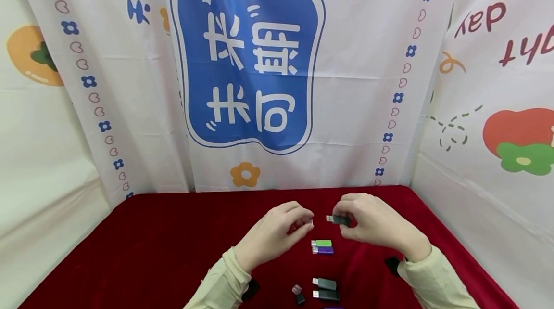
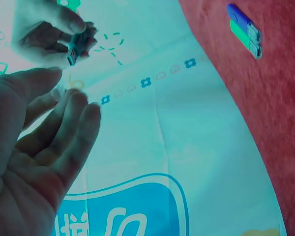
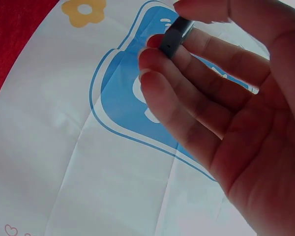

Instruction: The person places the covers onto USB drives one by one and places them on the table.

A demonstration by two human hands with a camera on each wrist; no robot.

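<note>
My right hand (image 1: 368, 220) pinches a dark grey USB stick (image 1: 339, 220) between thumb and fingers. Its bare metal plug points left, towards my left hand (image 1: 277, 232). Between the left thumb and fingertips sits a small clear cap (image 1: 311, 222), mostly hidden by the fingers. A narrow gap separates the plug from the left fingertips. In the right wrist view, the end of the dark stick (image 3: 174, 39) shows at the fingertips. Below the hands lie a green USB stick (image 1: 323, 243) and a purple USB stick (image 1: 324, 251), side by side with clear caps on.
Nearer on the red cloth (image 1: 173, 251) lie a grey USB stick (image 1: 325, 283) and a black USB stick (image 1: 327, 295), both with bare plugs. A small dark piece with a clear end (image 1: 298, 294) lies left of them. White printed curtains (image 1: 346, 107) enclose the table.
</note>
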